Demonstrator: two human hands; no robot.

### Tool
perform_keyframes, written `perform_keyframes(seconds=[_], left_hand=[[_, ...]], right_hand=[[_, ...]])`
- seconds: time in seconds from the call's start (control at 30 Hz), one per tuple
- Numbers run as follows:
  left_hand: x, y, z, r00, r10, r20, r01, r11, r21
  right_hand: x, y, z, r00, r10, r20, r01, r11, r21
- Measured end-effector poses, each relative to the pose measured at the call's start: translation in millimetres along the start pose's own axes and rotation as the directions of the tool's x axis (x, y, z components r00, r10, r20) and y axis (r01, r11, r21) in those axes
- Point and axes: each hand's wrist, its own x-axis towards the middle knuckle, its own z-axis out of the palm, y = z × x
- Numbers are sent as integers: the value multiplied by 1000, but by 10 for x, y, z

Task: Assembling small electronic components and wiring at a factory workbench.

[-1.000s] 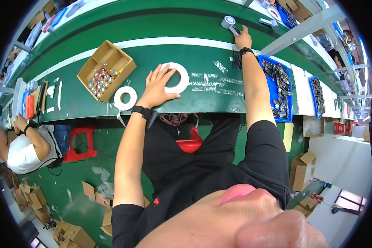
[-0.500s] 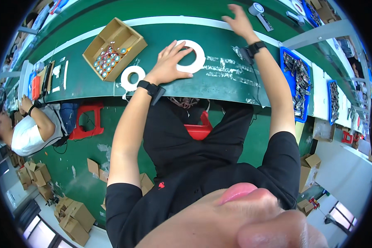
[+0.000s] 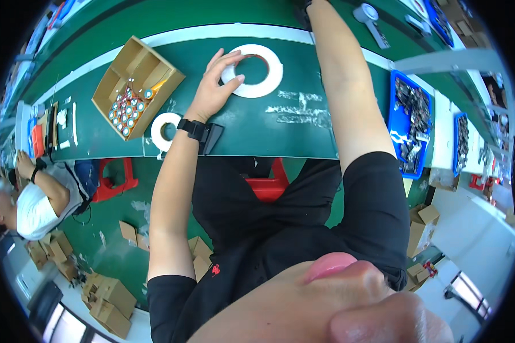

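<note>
A large white ring-shaped roll of tape [image 3: 261,90] lies flat on the green workbench. My left hand [image 3: 213,86] rests at its left side with fingers spread, the fingertips and thumb over the ring's edge. Close to my left wrist a smaller white roll [image 3: 158,129] lies near the bench's front edge. To the left of it, a cardboard box [image 3: 169,80] holds several cylindrical cells [image 3: 124,116] with orange wraps and red wires. My right arm stretches far forward, and its hand is cut off by the top edge of the picture.
A blue tray [image 3: 403,134] of small dark metal parts stands on the right, with a grey handheld tool [image 3: 372,23] beyond it. White residue streaks [image 3: 300,110] mark the bench. At far left a person [image 3: 46,194] sits near a red stool [image 3: 114,180].
My right arm has reached further forward, taking the hand out of view. My left hand has slid back to the large roll's left edge, its fingers still spread. The view has shifted.
</note>
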Motion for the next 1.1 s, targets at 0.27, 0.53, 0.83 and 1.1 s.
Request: perform_keyframes(seconds=[0.27,0.53,0.83,1.1], left_hand=[[25,31,10,998,-15,-53,6,984,-178],[38,104,-9,997,-71,20,74,963,-259],[41,130,38,997,-65,-39,57,982,-180],[-34,80,174,999,-37,-14,37,999,2]], right_hand=[[997,244,-38,990,32,-135,-34,999,-17],[1755,469,-158,984,29,-177,-15,997,76],[1468,722,-445,981,-29,-193,109,902,417],[-872,1225,-384,987,-109,119,-116,37,993]])
